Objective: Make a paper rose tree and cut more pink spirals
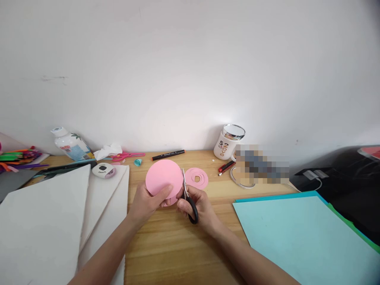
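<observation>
In the middle of the head view, my left hand (148,202) pinches a round pink paper disc (163,176) near its lower edge, thumb on top. Black-handled scissors (192,209) are gripped in my right hand (199,204), fingers through the handles. Their metal blades point up along the disc's right edge; I cannot tell how far apart they are. A bit of pink paper shows below the disc, partly hidden by my fingers. Just beyond my right hand, a pink paper spiral (202,180) lies flat on the wooden table (166,245).
Along the wall stand a white bottle (71,144) and a mug (228,142), with a black marker (168,154) and pink scissors (130,154) between them. White sheets (41,221) cover the left side, near a tape dispenser (103,170). Light blue sheets (297,233) lie right.
</observation>
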{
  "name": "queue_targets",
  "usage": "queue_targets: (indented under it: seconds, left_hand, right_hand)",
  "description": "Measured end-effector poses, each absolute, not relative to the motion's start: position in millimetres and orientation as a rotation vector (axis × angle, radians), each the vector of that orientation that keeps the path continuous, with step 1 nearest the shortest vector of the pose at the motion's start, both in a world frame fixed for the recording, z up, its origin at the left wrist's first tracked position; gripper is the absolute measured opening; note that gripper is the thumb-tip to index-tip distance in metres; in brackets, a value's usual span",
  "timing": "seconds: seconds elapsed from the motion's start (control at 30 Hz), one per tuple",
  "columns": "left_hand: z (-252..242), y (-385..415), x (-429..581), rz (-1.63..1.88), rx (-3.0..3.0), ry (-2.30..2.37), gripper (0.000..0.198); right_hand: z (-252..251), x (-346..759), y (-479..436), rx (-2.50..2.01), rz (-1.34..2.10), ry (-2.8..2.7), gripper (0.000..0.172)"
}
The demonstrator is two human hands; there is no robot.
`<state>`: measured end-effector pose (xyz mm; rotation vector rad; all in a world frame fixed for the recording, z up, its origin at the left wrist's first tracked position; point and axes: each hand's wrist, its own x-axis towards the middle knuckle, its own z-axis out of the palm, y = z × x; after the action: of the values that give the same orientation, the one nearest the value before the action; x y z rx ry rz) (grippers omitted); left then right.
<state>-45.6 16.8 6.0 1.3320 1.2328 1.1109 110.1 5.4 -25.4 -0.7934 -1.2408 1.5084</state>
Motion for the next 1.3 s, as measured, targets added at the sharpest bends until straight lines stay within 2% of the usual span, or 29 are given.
queue_targets:
  seconds: [0.47,0.87,1.17,1.3]
  left_hand:
    - [7,17,-47,1.132,1.392,1.264,0.036]
    - [9,16,-44,1.035,1.287,1.244,0.031]
    - [5,20,-44,0.899,1.442,1.276,0.039]
    - [2,22,-46,0.887,1.753,1.615,0.038]
  right_hand:
    - [-30,110,6,-0.790,1.544,-1.230,0.036]
    - [-22,111,9,-0.898,1.343,-1.088,0.035]
    - [-23,113,12,-0.920,1.279,-1.000,0.033]
    - [-22,122,19,-1.000,1.090,-0.825,0.029]
